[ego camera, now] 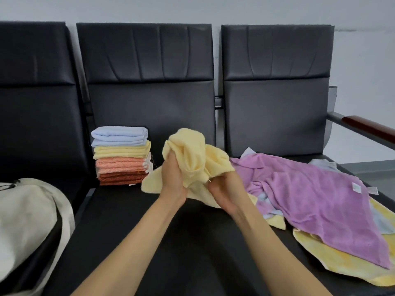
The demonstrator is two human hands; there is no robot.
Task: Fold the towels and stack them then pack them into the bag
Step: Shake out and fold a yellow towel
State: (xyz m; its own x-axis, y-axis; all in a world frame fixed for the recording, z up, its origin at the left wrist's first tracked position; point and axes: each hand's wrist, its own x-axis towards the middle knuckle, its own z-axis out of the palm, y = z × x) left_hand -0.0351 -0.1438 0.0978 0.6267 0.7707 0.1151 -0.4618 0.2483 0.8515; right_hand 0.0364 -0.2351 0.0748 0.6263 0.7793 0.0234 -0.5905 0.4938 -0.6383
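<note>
Just to the right of the stack of folded towels (pixel 121 154), above the black padded bench (pixel 192 236), you hold a pale yellow terry towel (pixel 192 154) that is all bunched up. Your left hand (pixel 173 180) grips a fold of it with curled fingers. Your right hand (pixel 222 193) grasps the cloth from below, close beside the left one.

I think the step in hand is to open this towel before folding.
- Do not pull at the middle. Let your fingers walk along one edge until each hand pinches a corner.
- Then let the cloth hang free, so that it becomes straight by itself.
- Lay it flat on the bare seat in front of the stack and fold it to the same width as the towels there. The light blue one on top can be your guide.

Farther right of the stack lies the loose pile with the purple towel (pixel 310 199) on top. Keep the yellow corners away from it, because they may drag it. The beige cloth bag (pixel 27 221) waits to the left of the stack, nearer to you.
</note>
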